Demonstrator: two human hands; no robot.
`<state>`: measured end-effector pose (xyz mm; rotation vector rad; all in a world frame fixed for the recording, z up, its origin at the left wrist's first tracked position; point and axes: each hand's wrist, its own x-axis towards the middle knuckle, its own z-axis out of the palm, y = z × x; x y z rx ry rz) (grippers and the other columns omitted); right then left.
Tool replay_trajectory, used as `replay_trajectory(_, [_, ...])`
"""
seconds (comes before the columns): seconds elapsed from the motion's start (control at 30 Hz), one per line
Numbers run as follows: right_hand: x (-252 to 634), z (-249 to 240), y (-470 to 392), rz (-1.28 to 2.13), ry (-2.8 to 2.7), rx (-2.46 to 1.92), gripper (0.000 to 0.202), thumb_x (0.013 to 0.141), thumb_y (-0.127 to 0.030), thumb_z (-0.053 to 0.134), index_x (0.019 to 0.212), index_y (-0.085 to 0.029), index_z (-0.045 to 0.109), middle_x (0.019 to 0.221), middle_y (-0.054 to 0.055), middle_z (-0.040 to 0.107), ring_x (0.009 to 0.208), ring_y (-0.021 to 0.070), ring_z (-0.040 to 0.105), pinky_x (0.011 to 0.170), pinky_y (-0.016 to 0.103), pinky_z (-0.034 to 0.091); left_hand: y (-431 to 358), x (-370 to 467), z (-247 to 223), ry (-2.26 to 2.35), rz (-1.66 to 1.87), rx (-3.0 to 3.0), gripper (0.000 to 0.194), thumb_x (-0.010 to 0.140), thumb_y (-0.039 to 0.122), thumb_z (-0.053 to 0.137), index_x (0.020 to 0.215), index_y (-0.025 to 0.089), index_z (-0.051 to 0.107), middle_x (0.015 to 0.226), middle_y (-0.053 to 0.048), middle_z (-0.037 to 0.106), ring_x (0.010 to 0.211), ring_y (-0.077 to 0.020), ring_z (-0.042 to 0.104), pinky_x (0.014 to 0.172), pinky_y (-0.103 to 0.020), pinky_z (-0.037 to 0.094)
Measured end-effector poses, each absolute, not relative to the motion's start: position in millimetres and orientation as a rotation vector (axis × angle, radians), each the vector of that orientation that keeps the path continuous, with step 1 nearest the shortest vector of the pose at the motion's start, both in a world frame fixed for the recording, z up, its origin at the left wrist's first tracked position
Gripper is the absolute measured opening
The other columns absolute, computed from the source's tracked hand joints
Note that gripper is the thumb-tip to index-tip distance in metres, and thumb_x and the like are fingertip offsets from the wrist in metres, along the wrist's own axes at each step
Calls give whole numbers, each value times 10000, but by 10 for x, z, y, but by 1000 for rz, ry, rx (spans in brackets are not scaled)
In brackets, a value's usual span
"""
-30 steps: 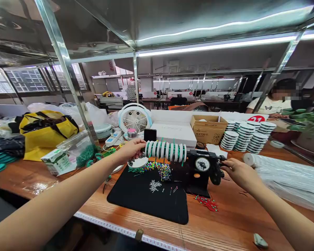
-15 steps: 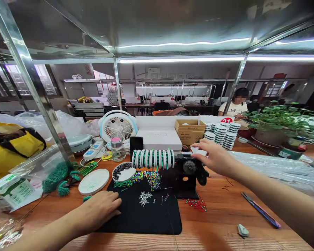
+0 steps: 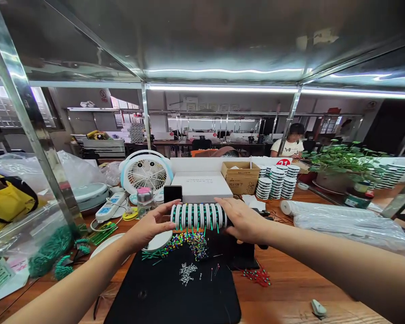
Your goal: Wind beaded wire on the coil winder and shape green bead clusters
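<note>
A row of white ring-shaped spools wound with green cord (image 3: 198,216) sits on a black tabletop machine (image 3: 245,256), with green ends hanging below. My left hand (image 3: 155,225) grips the left end of the row, thumb below and fingers behind. My right hand (image 3: 241,219) is closed over the right end, covering much of the machine's head. Under them on a black mat (image 3: 162,292) lie small metal connectors (image 3: 188,273), coloured beads (image 3: 197,243) and a few pink-headed pins (image 3: 216,269). Fingertips behind the row are hidden.
Behind stand a white fan (image 3: 146,173), a glass jar (image 3: 145,202), a white box (image 3: 205,186), a cardboard box (image 3: 240,177) and stacked spools (image 3: 276,182). Plastic-wrapped rolls (image 3: 344,220) lie right. Red cords (image 3: 258,275) lie beside the machine. A person (image 3: 292,141) sits beyond.
My left hand has risen from the mat to the row's left end. My right hand has moved left from the machine's wheel side onto the right end. The view has shifted slightly.
</note>
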<state>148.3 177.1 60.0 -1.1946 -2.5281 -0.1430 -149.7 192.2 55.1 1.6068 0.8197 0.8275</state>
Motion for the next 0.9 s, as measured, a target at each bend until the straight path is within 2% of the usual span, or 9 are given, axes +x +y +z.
replay_trajectory(0.07, [1477,604,1777,-147,-2535,-1192,758,679,-197,615,1355,-42,310,1276,218,458,1167,300,424,982,433,337,1920,-1488,538,823,848,1579,598,737,289,679,1277,271,422,1313,-78,491,1182,-241,468,989,-382,376])
replay_trajectory(0.2, [1435,612,1787,-163,-2548,-1205,765,673,-201,614,1355,-40,307,1273,213,469,1158,299,442,981,428,340,1913,-1523,554,830,857,1562,565,733,318,671,1246,254,444,1255,-88,531,1124,-248,512,943,-386,411])
replay_trajectory(0.37, [1340,713,1788,-125,-2609,-1205,794,679,-219,637,1362,-5,293,1311,243,435,1185,321,430,989,436,337,1893,-1579,609,856,834,1542,574,724,320,668,1244,255,435,1256,-88,527,1140,-252,497,944,-385,404])
replay_trajectory(0.53, [1313,857,1799,52,-2631,-1236,772,674,-267,667,1343,-53,348,1262,223,490,1154,319,468,946,429,385,1866,-1563,673,928,818,1563,595,716,336,664,1256,244,432,1279,-96,512,1178,-271,469,953,-394,406])
replay_trajectory(0.67, [1322,814,1818,78,-2625,-1204,811,650,-187,662,1358,-32,298,1291,240,451,1189,310,437,954,416,384,1877,-1552,674,938,820,1572,614,707,341,678,1259,247,425,1317,-96,481,1199,-284,451,974,-415,392])
replay_trajectory(0.77, [1317,779,1836,60,-2612,-1175,834,645,-184,664,1366,-27,275,1312,242,424,1195,303,427,970,406,373,1894,-1562,657,932,832,1556,628,697,337,692,1258,252,421,1339,-100,459,1203,-300,446,994,-447,372])
replay_trajectory(0.9, [1245,890,1856,136,-2665,-1110,658,665,-242,657,1253,-54,431,1171,199,547,1041,289,535,856,379,442,1894,-1600,644,963,863,1521,615,699,344,690,1249,250,432,1311,-100,483,1176,-299,472,974,-424,400])
